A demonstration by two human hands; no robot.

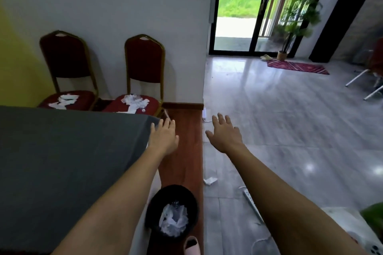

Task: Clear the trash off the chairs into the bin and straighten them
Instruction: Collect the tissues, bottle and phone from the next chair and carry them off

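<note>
Arms outstretched | left hand fingers apart, empty | right hand fingers apart, empty

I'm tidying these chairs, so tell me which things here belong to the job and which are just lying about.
Job: left chair, right chair, paper scraps on left seat, trash on right seat, black bin.
Lying about: crumpled paper on floor, power strip, rug, potted plant.
</note>
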